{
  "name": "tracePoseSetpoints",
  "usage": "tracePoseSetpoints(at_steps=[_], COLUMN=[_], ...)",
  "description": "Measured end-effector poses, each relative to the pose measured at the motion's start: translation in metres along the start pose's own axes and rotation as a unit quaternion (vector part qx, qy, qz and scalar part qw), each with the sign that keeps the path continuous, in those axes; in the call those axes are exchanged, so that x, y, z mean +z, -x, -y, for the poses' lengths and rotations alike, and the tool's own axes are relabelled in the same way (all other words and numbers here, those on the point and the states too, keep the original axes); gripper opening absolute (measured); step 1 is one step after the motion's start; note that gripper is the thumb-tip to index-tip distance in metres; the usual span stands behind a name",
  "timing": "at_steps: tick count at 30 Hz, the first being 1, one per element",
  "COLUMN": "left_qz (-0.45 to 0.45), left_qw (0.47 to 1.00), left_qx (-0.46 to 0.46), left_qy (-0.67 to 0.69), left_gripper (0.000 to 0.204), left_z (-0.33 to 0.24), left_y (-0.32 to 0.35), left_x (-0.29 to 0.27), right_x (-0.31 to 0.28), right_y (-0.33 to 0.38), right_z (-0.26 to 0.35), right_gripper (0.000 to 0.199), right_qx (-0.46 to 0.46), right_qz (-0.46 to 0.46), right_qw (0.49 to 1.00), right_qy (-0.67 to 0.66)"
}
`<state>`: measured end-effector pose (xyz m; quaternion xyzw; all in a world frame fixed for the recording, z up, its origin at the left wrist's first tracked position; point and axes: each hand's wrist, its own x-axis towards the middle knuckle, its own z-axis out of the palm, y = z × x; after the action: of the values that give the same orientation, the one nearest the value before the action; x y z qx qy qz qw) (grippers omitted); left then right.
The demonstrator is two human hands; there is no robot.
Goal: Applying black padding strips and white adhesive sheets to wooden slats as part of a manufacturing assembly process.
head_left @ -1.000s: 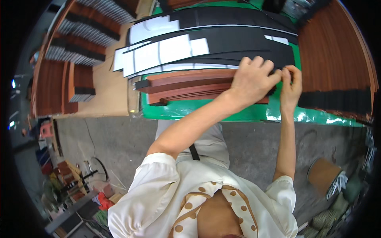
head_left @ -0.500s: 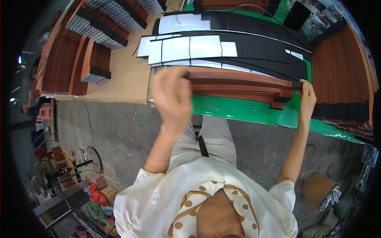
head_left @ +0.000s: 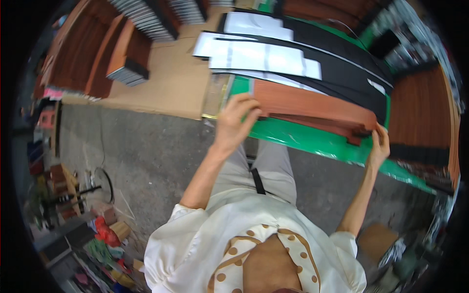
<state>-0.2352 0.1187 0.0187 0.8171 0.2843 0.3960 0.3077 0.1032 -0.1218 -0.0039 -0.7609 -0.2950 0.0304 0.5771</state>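
Note:
A long reddish-brown wood-grain strip (head_left: 312, 101) lies across the front of the green-covered table, its broad face turned up. My left hand (head_left: 234, 123) is closed at its left end, fingers bent over the edge. At the opposite end my right hand (head_left: 379, 147) pinches the corner between thumb and fingers. Under this strip, partly hidden, are more wood-grain strips (head_left: 320, 125) with a dark stepped end near my right hand. Just beyond lie black sheets (head_left: 349, 83) and white-faced pieces (head_left: 261, 54) with dark edges.
Brown cardboard (head_left: 178, 80) covers the table's left part, where wood-grain stacks (head_left: 128, 51) stand. A tall stack of dark-ended strips (head_left: 421, 115) is at the right. The green table cover (head_left: 293, 136) ends in front of my legs. A cardboard drum (head_left: 377, 241) stands on the floor.
My left hand has come down to the strip's left end. The strip has turned so its broad face shows. The whole view has tilted slightly, and my right hand still holds the right end.

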Motion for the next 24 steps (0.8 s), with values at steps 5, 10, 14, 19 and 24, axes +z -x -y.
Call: tracePoseSetpoints(at_steps=[5,10,14,19,24], left_qz=[0.010,-0.186,-0.335,-0.226,-0.056], left_qw=[0.998,0.962,0.870,0.786,0.755], left_qx=[0.047,-0.007,-0.110,-0.155,-0.232], left_qy=[-0.045,-0.200,-0.345,-0.554,-0.611], left_gripper=[0.031,0.028,0.032,0.044,0.050], left_z=[0.010,0.079,0.165,0.254,0.283], left_y=[-0.007,-0.032,-0.064,-0.083,-0.106], left_x=[-0.027,-0.134,-0.253,-0.352,-0.378], right_x=[-0.015,0.000,0.027,0.056,0.077], right_y=[0.007,0.010,0.010,0.006,0.006], right_z=[-0.012,0.028,0.047,0.068,0.079], right_gripper=[0.031,0.023,0.019,0.017,0.019], right_qx=[-0.005,-0.013,-0.074,-0.124,-0.142], right_qz=[-0.042,-0.187,-0.143,-0.092,-0.003], right_qw=[0.995,0.981,0.986,0.984,0.988], right_qy=[0.094,0.038,0.047,0.086,0.067])
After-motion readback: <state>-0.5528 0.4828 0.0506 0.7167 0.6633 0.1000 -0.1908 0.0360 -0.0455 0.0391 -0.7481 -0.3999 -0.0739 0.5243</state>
